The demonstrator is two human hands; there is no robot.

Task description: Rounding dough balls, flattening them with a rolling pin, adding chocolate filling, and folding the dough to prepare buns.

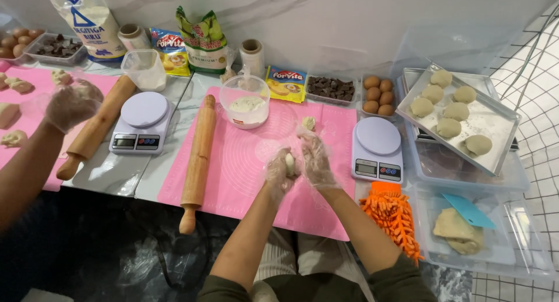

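While a co-worker's gloved hand [70, 106] hovers at the far left over a second pink mat [35, 86] strewn with dough bits, a long rolling pin [198, 156] lies lengthwise on the near pink mat [244, 174], apart from both of the person's hands. Moving right, the left hand [279, 172] and right hand [316, 160], both in thin clear gloves, meet above the mat with a small pale dough ball [289, 163] pressed between them. Left fingers curl closed around its near side; right fingers cup it from the other side. By the look of it, shaping of one portion is in hand, and the next move would call for gentle, even pressure so the ball stays round. Another small dough piece [308, 123] sits on the mat just beyond the hands. Further right stand a white kitchen scale [378, 147] and a metal tray [495, 133] of finished rounds.
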